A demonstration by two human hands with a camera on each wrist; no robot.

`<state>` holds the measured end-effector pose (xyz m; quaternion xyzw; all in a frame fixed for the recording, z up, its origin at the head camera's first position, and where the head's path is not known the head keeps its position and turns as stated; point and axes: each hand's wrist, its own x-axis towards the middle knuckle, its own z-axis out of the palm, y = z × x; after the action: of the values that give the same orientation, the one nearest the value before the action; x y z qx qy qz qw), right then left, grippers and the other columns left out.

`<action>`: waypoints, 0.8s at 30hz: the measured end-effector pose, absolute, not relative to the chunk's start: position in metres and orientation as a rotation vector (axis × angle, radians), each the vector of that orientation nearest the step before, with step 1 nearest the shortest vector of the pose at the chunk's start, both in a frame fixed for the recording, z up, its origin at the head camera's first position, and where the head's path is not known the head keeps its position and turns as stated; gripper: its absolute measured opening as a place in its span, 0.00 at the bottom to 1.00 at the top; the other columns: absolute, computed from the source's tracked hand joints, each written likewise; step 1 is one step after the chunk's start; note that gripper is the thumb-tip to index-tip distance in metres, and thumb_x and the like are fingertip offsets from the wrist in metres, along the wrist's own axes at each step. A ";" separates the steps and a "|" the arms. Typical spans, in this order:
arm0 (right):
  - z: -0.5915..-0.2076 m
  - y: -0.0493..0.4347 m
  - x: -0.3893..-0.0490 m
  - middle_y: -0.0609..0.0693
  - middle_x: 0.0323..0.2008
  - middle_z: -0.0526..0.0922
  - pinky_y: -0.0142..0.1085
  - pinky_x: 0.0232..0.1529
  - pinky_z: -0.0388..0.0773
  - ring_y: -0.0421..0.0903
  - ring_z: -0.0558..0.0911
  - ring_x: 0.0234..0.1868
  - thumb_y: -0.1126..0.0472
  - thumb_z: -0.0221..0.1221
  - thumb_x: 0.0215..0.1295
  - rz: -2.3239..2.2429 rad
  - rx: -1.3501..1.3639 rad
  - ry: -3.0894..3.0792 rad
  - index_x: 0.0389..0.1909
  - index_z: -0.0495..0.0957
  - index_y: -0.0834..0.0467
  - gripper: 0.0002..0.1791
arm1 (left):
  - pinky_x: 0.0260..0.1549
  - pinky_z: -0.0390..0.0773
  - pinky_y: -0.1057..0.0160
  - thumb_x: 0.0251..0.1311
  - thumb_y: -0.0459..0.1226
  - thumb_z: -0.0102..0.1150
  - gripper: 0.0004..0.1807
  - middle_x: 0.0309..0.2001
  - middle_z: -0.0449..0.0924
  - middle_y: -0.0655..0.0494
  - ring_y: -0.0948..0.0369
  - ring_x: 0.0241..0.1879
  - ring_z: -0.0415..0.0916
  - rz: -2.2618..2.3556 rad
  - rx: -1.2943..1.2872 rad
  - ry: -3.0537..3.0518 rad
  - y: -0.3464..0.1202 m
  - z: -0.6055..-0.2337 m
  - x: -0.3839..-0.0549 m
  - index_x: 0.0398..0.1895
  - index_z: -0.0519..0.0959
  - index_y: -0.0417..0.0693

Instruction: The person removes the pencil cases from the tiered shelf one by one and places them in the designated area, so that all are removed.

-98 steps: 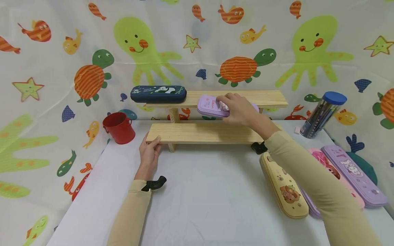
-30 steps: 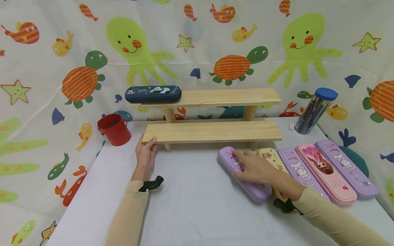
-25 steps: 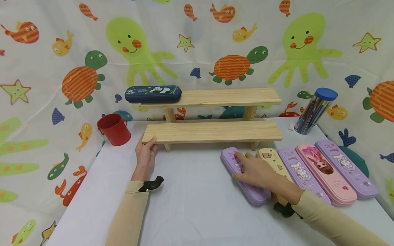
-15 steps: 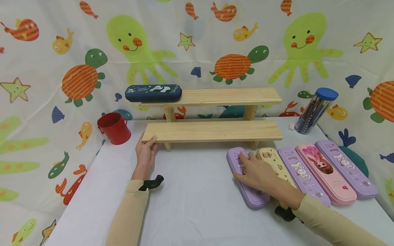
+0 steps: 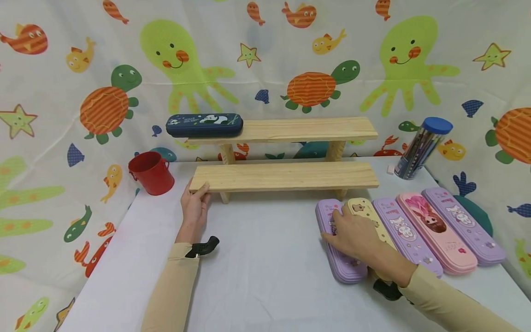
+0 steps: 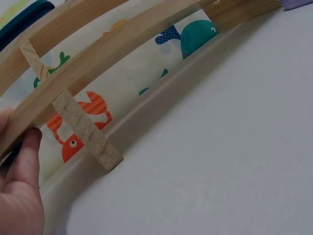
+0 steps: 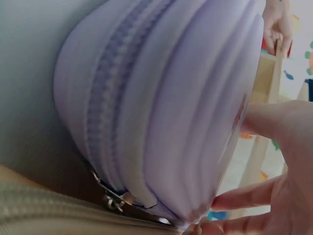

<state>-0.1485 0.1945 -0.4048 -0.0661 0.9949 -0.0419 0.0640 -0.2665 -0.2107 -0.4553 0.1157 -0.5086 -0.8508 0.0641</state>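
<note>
My left hand (image 5: 194, 207) grips the left end of the lower board of a two-tier wooden shelf (image 5: 286, 176), thumb at its front edge. Over on the right, my right hand (image 5: 360, 237) holds a purple pencil case (image 5: 345, 269) lying on the table, its fingers and thumb spread across the lid. The case's zipper side (image 7: 161, 98) fills much of the right wrist view, with a zipper pull at its lower corner. Close alongside lies a yellow pencil case (image 5: 362, 207), partly covered by the right hand.
Another purple case (image 5: 404, 228), a pink case (image 5: 435, 230) and a further purple case (image 5: 466, 221) lie side by side at right. A navy panda case (image 5: 204, 125) sits on the upper board. A red bucket (image 5: 152, 174) and a clear pen tub (image 5: 420, 150) flank the shelf.
The right hand brought the purple case down from the upper board to the table, then slid it rightward and straightened it beside the yellow case. The left hand kept holding the shelf.
</note>
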 end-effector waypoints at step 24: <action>-0.383 0.190 -0.179 0.54 0.35 0.84 0.39 0.18 0.73 0.46 0.77 0.25 0.40 0.67 0.55 -0.119 -0.450 3.127 0.47 0.81 0.59 0.29 | 0.64 0.74 0.67 0.67 0.32 0.59 0.41 0.75 0.61 0.54 0.59 0.69 0.68 -2.596 0.368 -1.501 -0.212 -0.453 -0.265 0.79 0.52 0.58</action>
<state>-0.1790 0.1899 -0.3827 -0.1423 0.9891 -0.0375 -0.0098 -0.2646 -0.2121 -0.4526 0.1216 -0.4958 -0.8578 0.0602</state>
